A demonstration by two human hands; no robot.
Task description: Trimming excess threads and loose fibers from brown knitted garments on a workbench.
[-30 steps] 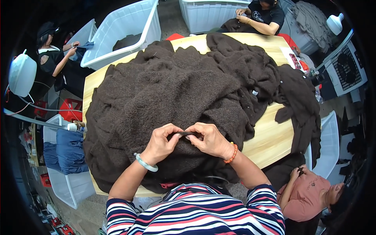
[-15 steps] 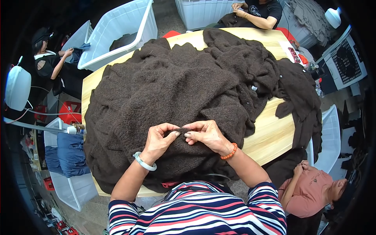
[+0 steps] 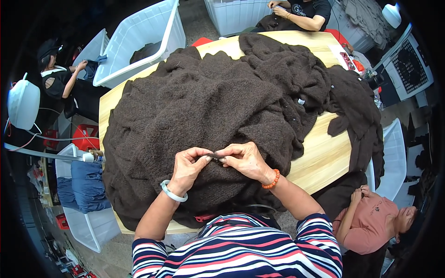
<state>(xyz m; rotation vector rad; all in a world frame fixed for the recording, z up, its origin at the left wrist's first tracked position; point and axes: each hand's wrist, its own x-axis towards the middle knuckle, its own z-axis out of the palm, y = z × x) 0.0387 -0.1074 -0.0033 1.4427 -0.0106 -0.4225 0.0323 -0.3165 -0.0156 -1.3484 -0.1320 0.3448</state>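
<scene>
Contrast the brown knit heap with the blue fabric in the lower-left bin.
The brown knit heap sprawls across the table; the blue fabric sits in the lower-left bin. The heap looks larger than the blue fabric. The left hand and right hand pinch at the heap, not the blue fabric. Both materials show folds.

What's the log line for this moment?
left hand: pinching dark brown knit fabric | right hand: pinching same fabric | fabric: heaped on wood-grain table
</scene>
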